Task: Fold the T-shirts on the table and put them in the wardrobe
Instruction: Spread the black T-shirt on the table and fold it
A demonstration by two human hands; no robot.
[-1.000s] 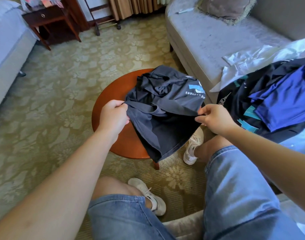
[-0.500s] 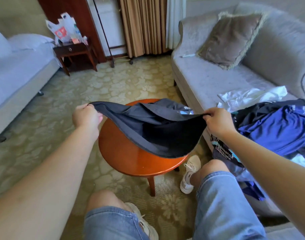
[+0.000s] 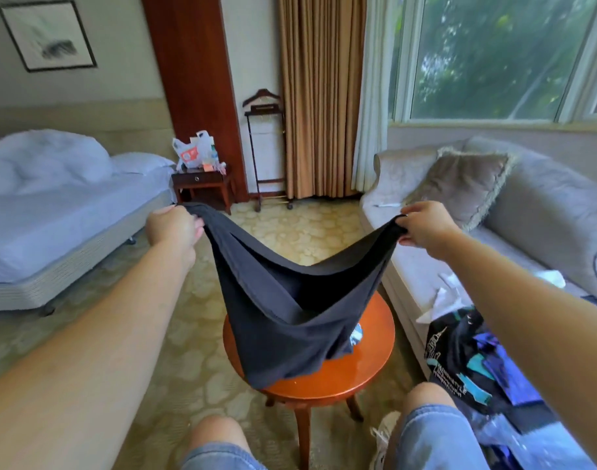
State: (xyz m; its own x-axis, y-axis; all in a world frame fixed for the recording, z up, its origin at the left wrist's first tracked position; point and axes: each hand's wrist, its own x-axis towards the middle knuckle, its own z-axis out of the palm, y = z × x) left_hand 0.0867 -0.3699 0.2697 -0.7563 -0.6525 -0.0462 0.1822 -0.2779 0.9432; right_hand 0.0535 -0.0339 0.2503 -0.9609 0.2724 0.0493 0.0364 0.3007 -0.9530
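Observation:
A dark grey T-shirt [image 3: 283,310] hangs stretched between my two hands above the round wooden table [image 3: 368,364]. My left hand [image 3: 173,227] grips one corner of its edge at the left. My right hand [image 3: 426,227] pinches the other corner at the right. The shirt sags in the middle, and its lower part still lies on the tabletop, where a bit of blue print shows. More T-shirts [image 3: 476,364], black with teal print and blue, lie heaped on the sofa at the right.
A grey sofa [image 3: 544,212] with a cushion [image 3: 459,181] runs along the right under the window. A bed [image 3: 52,225] stands at the left, a nightstand [image 3: 202,184] with bags and a valet stand [image 3: 264,147] behind. Patterned carpet lies between. My knees are at the bottom.
Both hands have lifted the shirt's edge up and drawn apart, raising most of the shirt off the table. My head has tilted up, showing the window and far wall.

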